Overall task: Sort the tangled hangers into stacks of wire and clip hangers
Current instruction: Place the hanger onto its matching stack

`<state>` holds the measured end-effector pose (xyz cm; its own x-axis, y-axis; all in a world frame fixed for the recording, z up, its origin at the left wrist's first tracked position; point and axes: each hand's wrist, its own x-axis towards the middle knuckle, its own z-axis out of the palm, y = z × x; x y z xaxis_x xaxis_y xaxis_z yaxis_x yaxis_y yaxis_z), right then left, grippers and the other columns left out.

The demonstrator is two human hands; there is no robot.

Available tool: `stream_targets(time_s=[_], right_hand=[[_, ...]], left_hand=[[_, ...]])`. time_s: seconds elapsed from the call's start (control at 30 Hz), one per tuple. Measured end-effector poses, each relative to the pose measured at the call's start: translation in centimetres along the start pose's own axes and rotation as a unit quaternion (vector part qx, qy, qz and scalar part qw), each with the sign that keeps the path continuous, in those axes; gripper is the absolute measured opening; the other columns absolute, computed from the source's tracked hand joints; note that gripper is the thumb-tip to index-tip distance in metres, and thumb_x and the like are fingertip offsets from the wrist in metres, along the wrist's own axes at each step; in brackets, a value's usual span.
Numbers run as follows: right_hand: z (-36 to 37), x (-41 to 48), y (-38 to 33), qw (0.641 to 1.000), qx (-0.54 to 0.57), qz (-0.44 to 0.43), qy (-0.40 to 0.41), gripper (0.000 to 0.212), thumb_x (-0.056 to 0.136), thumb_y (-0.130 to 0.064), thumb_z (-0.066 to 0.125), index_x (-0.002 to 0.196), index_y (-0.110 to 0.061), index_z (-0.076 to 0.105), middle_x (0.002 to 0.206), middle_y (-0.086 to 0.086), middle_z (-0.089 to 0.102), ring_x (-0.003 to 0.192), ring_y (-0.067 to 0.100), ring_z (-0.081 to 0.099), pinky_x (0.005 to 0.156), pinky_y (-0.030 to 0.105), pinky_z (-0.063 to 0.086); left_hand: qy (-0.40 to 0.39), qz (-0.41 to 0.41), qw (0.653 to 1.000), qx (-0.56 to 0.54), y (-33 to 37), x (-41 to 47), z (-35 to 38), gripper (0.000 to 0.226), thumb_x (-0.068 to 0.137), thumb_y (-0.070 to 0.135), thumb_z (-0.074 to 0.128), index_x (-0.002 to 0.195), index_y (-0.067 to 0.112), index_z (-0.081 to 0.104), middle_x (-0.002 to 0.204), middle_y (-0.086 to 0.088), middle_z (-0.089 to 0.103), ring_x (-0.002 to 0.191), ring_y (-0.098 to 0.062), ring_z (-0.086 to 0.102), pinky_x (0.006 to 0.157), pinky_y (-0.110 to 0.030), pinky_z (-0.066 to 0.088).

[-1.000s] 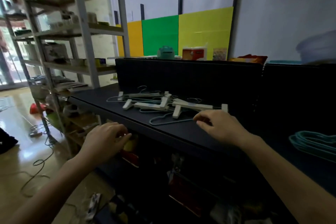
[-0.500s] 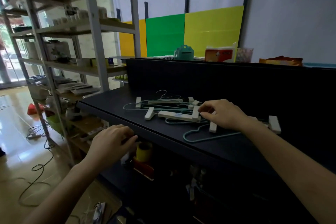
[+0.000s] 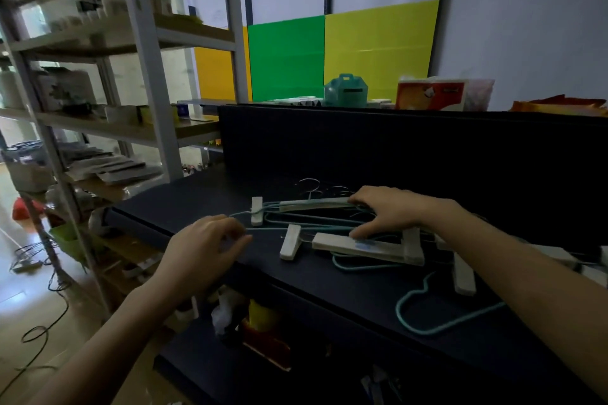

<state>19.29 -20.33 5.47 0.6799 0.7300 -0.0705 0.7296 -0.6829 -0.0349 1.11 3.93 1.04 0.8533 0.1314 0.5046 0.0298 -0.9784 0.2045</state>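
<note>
— Where are the hangers?

— Tangled pile (image 3: 332,233) on the dark worktop (image 3: 197,204). My right hand (image 3: 391,210) lies spread on it; my left hand (image 3: 204,243) pinches a teal wire hanger (image 3: 279,228).

— The risk?

— If I pull, hooked clips can drag everything off the edge.

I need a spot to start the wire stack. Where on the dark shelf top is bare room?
Bare: the far-left stretch of the shelf top, between the back panel and the left hand, and the front strip left of the loose teal wire hanger. Crowded: the tangle under the right hand.
</note>
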Motion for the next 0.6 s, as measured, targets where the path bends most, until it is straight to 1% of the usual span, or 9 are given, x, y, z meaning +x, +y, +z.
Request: stream_targets(time_s=[0.07, 0.2, 0.27, 0.37, 0.47, 0.57, 0.6], right_hand=[[0.1, 0.9, 0.2, 1.0, 0.0, 0.005, -0.005, 0.084, 0.077, -0.06, 0.06, 0.143, -0.018, 0.029, 0.144, -0.001, 0.036, 0.128, 0.019, 0.039, 0.104, 0.038, 0.039], [0.4, 1.9, 0.5, 1.0, -0.006, -0.001, -0.009, 0.084, 0.074, -0.062, 0.062, 0.141, -0.019, 0.031, 0.137, -0.001, 0.041, 0.12, 0.017, 0.043, 0.101, 0.032, 0.04], [0.0, 2.1, 0.6, 1.0, 0.004, -0.001, 0.003, 0.083, 0.077, -0.059, 0.061, 0.142, -0.019, 0.029, 0.135, -0.001, 0.041, 0.118, 0.016, 0.043, 0.098, 0.028, 0.039], [-1.5, 1.8, 0.6, 0.998, 0.045, 0.004, 0.044, 0.079, 0.08, -0.053, 0.06, 0.143, -0.019, 0.029, 0.134, 0.001, 0.041, 0.117, 0.016, 0.042, 0.098, 0.027, 0.037], [-3.2, 0.6, 0.5, 0.993, 0.057, 0.021, 0.096, 0.077, 0.078, -0.052, 0.061, 0.142, -0.019, 0.034, 0.129, 0.0, 0.045, 0.107, 0.01, 0.045, 0.093, 0.027, 0.04], [-4.6, -1.6, 0.9, 0.984, 0.089, 0.067, 0.139, 0.077, 0.074, -0.052, 0.062, 0.14, -0.02, 0.038, 0.125, -0.003, 0.048, 0.104, 0.008, 0.047, 0.087, 0.022, 0.037], [-4.9, -2.5, 1.1, 0.979, 0.102, 0.088, 0.155, 0.079, 0.071, -0.054, 0.061, 0.139, -0.02, 0.039, 0.123, -0.004, 0.049, 0.103, 0.008, 0.048, 0.086, 0.02, 0.036]], left_hand=[[0.008, 0.0, 1.0, -0.018, -0.9, 0.9, 0.2, 0.021, 0.087, 0.041, 0.053, 0.098, 0.026, 0.064, 0.091, 0.01, 0.059, 0.087, -0.007, 0.054, 0.073, -0.027, 0.048], [0.005, 0.017, 0.999, -0.036, -2.4, 2.0, 0.8, 0.019, 0.087, 0.04, 0.053, 0.095, 0.026, 0.064, 0.088, 0.012, 0.058, 0.082, -0.005, 0.053, 0.067, -0.023, 0.045], [0.012, 0.025, 0.998, -0.05, -3.2, 2.7, 0.8, 0.018, 0.086, 0.039, 0.055, 0.096, 0.026, 0.064, 0.09, 0.012, 0.058, 0.084, -0.006, 0.055, 0.069, -0.025, 0.047], [0.025, 0.04, 0.997, -0.06, -4.2, 4.1, 0.8, 0.019, 0.085, 0.038, 0.055, 0.098, 0.026, 0.063, 0.089, 0.013, 0.055, 0.084, -0.007, 0.054, 0.072, -0.029, 0.049], [0.043, 0.057, 0.995, -0.072, -5.0, 5.7, 1.0, 0.018, 0.086, 0.035, 0.057, 0.097, 0.024, 0.065, 0.088, 0.013, 0.053, 0.083, -0.008, 0.053, 0.069, -0.029, 0.046], [0.068, 0.086, 0.99, -0.092, -5.3, 7.4, 1.4, 0.015, 0.086, 0.029, 0.058, 0.096, 0.02, 0.066, 0.085, 0.011, 0.052, 0.08, -0.008, 0.051, 0.066, -0.028, 0.044], [0.066, 0.099, 0.988, -0.095, -5.3, 8.0, 1.6, 0.015, 0.087, 0.029, 0.058, 0.096, 0.02, 0.066, 0.085, 0.012, 0.052, 0.08, -0.008, 0.051, 0.066, -0.027, 0.044]])
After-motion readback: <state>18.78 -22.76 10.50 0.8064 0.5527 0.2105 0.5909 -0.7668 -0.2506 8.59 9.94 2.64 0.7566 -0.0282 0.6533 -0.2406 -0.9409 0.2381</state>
